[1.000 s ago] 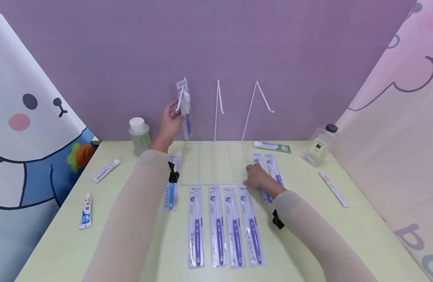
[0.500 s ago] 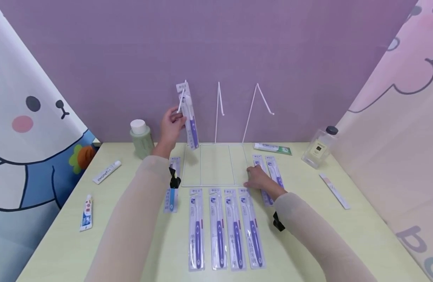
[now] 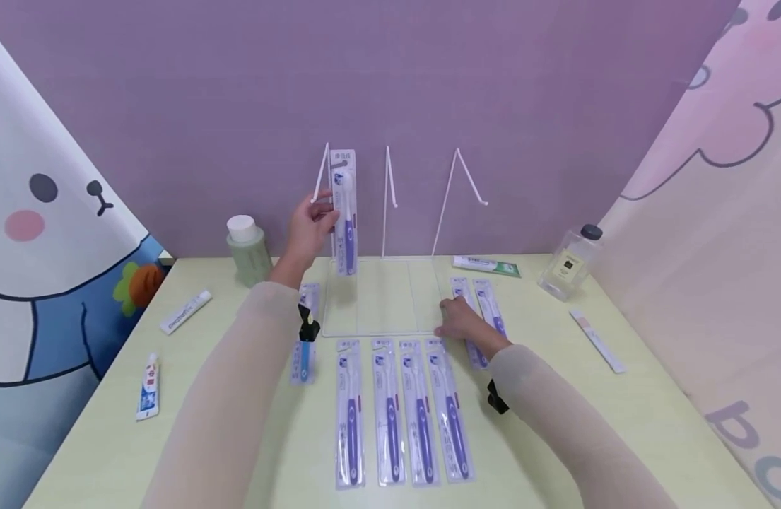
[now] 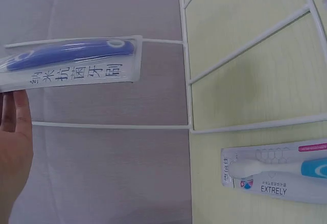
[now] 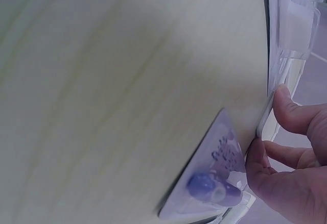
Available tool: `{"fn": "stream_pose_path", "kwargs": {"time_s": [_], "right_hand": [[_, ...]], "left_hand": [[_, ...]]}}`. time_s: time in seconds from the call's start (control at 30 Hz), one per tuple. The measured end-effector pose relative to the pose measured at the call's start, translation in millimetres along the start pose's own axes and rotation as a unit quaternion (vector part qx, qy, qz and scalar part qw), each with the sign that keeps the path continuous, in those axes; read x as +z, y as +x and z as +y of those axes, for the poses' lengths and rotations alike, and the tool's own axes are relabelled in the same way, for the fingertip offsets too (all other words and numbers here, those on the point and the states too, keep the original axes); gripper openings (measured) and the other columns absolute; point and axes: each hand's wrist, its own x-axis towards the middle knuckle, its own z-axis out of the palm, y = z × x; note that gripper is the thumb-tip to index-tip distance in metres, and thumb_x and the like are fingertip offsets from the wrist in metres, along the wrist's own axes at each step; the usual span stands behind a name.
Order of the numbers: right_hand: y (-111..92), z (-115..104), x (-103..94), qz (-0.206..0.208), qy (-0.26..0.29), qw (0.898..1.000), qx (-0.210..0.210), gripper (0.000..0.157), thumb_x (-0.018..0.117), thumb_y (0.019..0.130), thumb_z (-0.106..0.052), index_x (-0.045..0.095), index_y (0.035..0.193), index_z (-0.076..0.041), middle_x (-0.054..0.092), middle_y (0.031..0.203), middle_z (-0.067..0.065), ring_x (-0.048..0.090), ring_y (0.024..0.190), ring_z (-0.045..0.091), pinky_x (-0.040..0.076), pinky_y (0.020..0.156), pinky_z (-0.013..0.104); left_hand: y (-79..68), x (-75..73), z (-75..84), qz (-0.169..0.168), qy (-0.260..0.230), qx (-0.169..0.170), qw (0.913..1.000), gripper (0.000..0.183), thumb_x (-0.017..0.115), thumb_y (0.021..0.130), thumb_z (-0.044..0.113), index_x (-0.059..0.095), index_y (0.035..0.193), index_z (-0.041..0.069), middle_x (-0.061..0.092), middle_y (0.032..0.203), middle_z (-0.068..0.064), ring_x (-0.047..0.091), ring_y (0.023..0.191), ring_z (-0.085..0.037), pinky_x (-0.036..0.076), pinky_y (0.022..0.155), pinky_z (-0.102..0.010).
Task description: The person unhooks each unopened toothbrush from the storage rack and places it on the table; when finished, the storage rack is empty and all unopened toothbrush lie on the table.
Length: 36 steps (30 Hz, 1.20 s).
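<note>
My left hand (image 3: 309, 227) pinches a packaged purple toothbrush (image 3: 344, 219) by its left edge. The pack hangs upright, front toward me, just right of the left prong of a white wire rack (image 3: 370, 334). In the left wrist view the purple handle (image 4: 71, 54) shows through the clear pack, fingers at its edge. My right hand (image 3: 463, 322) pinches the rack's front right corner, thumb and fingers around the wire in the right wrist view. Several purple toothbrush packs (image 3: 353, 417) lie in front of the rack, and two more packs (image 3: 490, 304) lie beside the right hand.
A blue toothbrush pack (image 3: 304, 360) lies under the left forearm. A green bottle (image 3: 250, 254) stands at back left, with two toothpaste tubes (image 3: 185, 312) nearer. On the right are a green-ended tube (image 3: 485, 266), a clear bottle (image 3: 568, 265) and a slim packet (image 3: 597, 341).
The toothbrush pack in my left hand has shifted right from behind the left prong and turned to face me. My right hand stays on the rack's corner.
</note>
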Motion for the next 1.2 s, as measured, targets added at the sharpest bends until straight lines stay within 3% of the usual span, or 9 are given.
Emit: {"fn": "stream_pose_path", "kwargs": {"time_s": [0.27,0.5,0.73,0.87,1.03,1.2], "right_hand": [[3,0,4.5,-0.004,-0.003,1.000,0.004,0.073,0.075,0.072,-0.024,0.041,0.134,-0.006,0.039,0.122,0.019,0.049,0.093,0.028,0.043,0.084,0.043],[0,1,-0.8,0.005,-0.011,1.000,-0.005,0.073,0.075,0.073,-0.023,0.040,0.134,-0.003,0.039,0.123,0.021,0.049,0.097,0.030,0.041,0.087,0.045],[-3,1,-1.9,-0.002,-0.012,1.000,-0.008,0.072,0.074,0.073,-0.024,0.040,0.134,-0.004,0.038,0.123,0.020,0.048,0.097,0.030,0.041,0.087,0.045],[-4,1,-1.4,-0.005,-0.011,1.000,-0.006,0.072,0.074,0.074,-0.024,0.040,0.134,-0.005,0.038,0.123,0.020,0.048,0.097,0.030,0.041,0.086,0.046],[-3,0,-1.0,-0.004,-0.003,1.000,-0.003,0.071,0.073,0.074,-0.023,0.040,0.135,-0.005,0.037,0.124,0.020,0.048,0.097,0.030,0.042,0.086,0.045],[-2,0,-1.2,-0.003,-0.013,1.000,0.000,0.071,0.073,0.075,-0.023,0.040,0.135,-0.005,0.037,0.124,0.020,0.047,0.098,0.030,0.041,0.087,0.045]], "left_hand": [[-31.4,-10.0,-7.1,-0.060,0.026,0.007,0.9978,0.041,0.057,0.085,-0.004,0.048,0.125,0.004,0.058,0.101,-0.020,0.058,0.082,-0.021,0.052,0.071,-0.032],[-61.7,-30.9,-24.1,-0.064,0.067,-0.012,0.9956,0.042,0.056,0.087,0.001,0.046,0.128,0.004,0.057,0.106,-0.020,0.058,0.088,-0.021,0.051,0.073,-0.033],[-82.4,-66.9,-40.5,-0.052,0.092,-0.030,0.9940,0.042,0.054,0.088,0.001,0.043,0.129,0.002,0.054,0.110,-0.023,0.057,0.085,-0.017,0.052,0.069,-0.029],[-89.3,-87.3,-47.7,-0.051,0.110,-0.050,0.9914,0.044,0.053,0.089,0.003,0.040,0.132,0.002,0.053,0.110,-0.025,0.057,0.086,-0.018,0.052,0.069,-0.030],[-95.4,-109.2,-60.7,-0.074,0.146,-0.082,0.9831,0.046,0.051,0.091,0.004,0.035,0.134,-0.001,0.051,0.112,-0.026,0.054,0.094,-0.028,0.052,0.070,-0.033],[-101.4,-124.4,-76.0,-0.076,0.154,-0.146,0.9743,0.046,0.049,0.091,0.003,0.033,0.135,-0.003,0.048,0.116,-0.028,0.052,0.098,-0.033,0.051,0.072,-0.035]]}}
